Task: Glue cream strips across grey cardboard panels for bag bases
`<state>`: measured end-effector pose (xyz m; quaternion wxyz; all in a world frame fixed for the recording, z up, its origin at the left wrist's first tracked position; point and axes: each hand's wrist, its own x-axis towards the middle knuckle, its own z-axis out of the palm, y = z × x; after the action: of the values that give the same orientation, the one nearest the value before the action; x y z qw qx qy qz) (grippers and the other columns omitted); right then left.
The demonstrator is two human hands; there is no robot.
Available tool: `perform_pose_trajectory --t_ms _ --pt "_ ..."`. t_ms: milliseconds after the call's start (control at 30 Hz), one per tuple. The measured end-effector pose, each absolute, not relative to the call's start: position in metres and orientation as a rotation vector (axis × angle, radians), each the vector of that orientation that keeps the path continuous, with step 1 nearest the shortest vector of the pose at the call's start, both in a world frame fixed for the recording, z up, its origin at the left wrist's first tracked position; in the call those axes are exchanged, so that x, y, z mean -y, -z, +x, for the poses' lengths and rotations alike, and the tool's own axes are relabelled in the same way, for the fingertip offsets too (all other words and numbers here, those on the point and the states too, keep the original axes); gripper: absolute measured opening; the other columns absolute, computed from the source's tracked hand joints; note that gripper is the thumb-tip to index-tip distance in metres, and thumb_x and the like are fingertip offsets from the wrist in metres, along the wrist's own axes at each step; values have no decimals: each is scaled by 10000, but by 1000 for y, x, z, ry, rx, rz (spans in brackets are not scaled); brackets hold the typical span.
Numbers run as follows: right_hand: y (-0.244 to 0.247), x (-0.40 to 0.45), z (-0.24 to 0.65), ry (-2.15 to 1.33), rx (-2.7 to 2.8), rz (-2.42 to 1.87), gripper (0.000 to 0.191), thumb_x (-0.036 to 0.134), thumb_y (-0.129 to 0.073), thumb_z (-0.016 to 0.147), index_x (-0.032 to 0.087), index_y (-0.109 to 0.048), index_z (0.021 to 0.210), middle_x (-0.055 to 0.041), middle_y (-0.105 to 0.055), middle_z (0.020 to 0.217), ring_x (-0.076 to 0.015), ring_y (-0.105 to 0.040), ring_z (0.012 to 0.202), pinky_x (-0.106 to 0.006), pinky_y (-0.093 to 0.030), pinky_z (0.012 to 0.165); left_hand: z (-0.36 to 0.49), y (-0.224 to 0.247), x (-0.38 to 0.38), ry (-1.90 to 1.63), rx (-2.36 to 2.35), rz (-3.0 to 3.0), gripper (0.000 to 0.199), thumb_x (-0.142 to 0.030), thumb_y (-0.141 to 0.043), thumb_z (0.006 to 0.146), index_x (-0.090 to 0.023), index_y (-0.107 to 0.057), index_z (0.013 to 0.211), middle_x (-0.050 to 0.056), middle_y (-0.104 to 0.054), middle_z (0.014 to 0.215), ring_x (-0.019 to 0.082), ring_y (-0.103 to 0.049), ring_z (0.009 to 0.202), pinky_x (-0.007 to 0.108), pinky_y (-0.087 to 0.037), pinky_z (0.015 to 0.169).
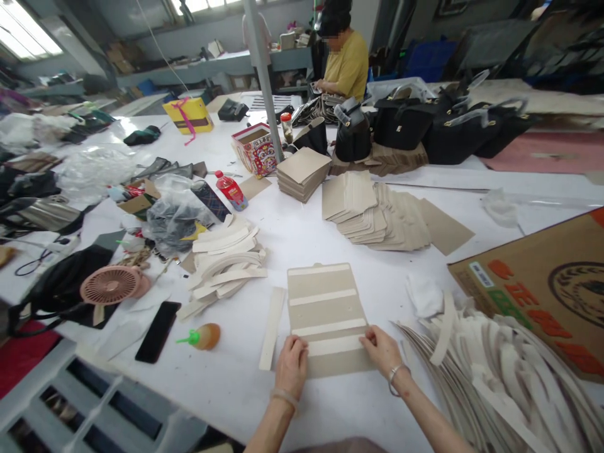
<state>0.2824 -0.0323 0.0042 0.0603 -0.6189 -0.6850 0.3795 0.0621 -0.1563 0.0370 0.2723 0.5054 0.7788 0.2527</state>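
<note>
Flat on the white table lies a beige panel (325,308), with several pale strips running across it. The lowest pale strip (334,344) stretches between my hands. At its left end, the fingers of my left hand (291,365) are pinched together on it. My right hand (381,352) pinches its right end, over the panel's right edge. Whether the strip lies fully against the panel I cannot tell. Left of the panel lies a loose pale strip (272,328). Further left is a small glue bottle (206,337) with a green nozzle, lying on its side.
Pale curved pieces (229,258) lie to the left, near a black phone (158,331) and a pink fan (113,284). Stacked beige panels (372,211) stand beyond. At right are a heap of strips (509,384) and a cardboard box (542,289). A co-worker (346,63) is behind black bags (403,123).
</note>
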Motion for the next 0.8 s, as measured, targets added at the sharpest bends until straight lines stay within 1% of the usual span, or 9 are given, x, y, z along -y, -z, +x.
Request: perform_pose_trajectory --t_ms 133,200,267,333,467,533,600,700,800 --pt "-9 46 293 -1172 1954 -1842 220 375 -422 773 217 -471 628 4 -551 574 -158 -515 575 -261 -370 573 33 -47 165 -611 -2393 1347 203 -267 -461 794 -200 -544 967 78 -540 1038 209 -498 998 358 -404 858" --pt "-11 52 293 -1185 1954 -1835 231 391 -416 775 220 -472 630 5 -541 565 -162 -514 571 -265 -374 569 13 -52 171 -461 -2532 1313 339 -293 -546 729 -194 -516 1052 92 -514 1129 253 -453 1069 404 -371 894" --pt "-14 56 287 -1237 1965 -1799 214 382 -420 769 220 -476 640 8 -538 569 -162 -516 574 -264 -379 571 -4 -53 178 -284 -2506 1268 444 -269 -598 658 -195 -503 1085 87 -484 1193 263 -448 1080 404 -364 904" --pt "-17 58 277 -1292 1977 -1745 192 359 -423 765 218 -480 647 5 -546 585 -162 -521 586 -262 -383 578 -17 -51 185 -192 -2379 1236 461 -202 -573 640 -199 -496 1094 72 -458 1231 225 -476 1059 345 -376 901" --pt "-25 60 254 -1395 1996 -1634 167 319 -425 763 210 -487 651 -2 -568 616 -154 -523 600 -255 -384 588 -26 -45 194 -188 -2243 1184 417 -116 -414 707 -201 -473 1111 56 -419 1263 131 -547 942 239 -418 808" --pt "-30 61 245 -1431 2015 -1593 155 308 -433 756 205 -493 657 1 -568 616 -149 -520 597 -250 -380 582 -23 -44 195 -185 -2255 1178 361 -182 -424 739 -195 -478 1096 62 -425 1250 142 -551 938 248 -426 797" --pt "-33 62 239 -1442 2051 -1567 148 300 -438 751 200 -499 660 7 -561 603 -145 -515 588 -247 -372 572 -18 -44 195 -182 -2299 1183 375 -249 -486 723 -185 -475 1093 71 -423 1249 171 -527 998 269 -417 835" --pt "-34 65 235 -1445 2094 -1539 147 287 -435 748 195 -503 657 10 -557 594 -140 -512 583 -243 -363 569 -14 -42 196 -226 -2353 1174 414 -211 -513 693 -174 -469 1103 80 -416 1259 184 -503 1042 287 -397 880" --pt "-32 68 236 -1480 2079 -1519 148 280 -428 747 191 -502 655 9 -556 600 -136 -511 586 -237 -366 570 -21 -37 200 -403 -2262 1108 361 -239 -512 712 -168 -503 1066 85 -466 1190 143 -562 847 278 -439 805"
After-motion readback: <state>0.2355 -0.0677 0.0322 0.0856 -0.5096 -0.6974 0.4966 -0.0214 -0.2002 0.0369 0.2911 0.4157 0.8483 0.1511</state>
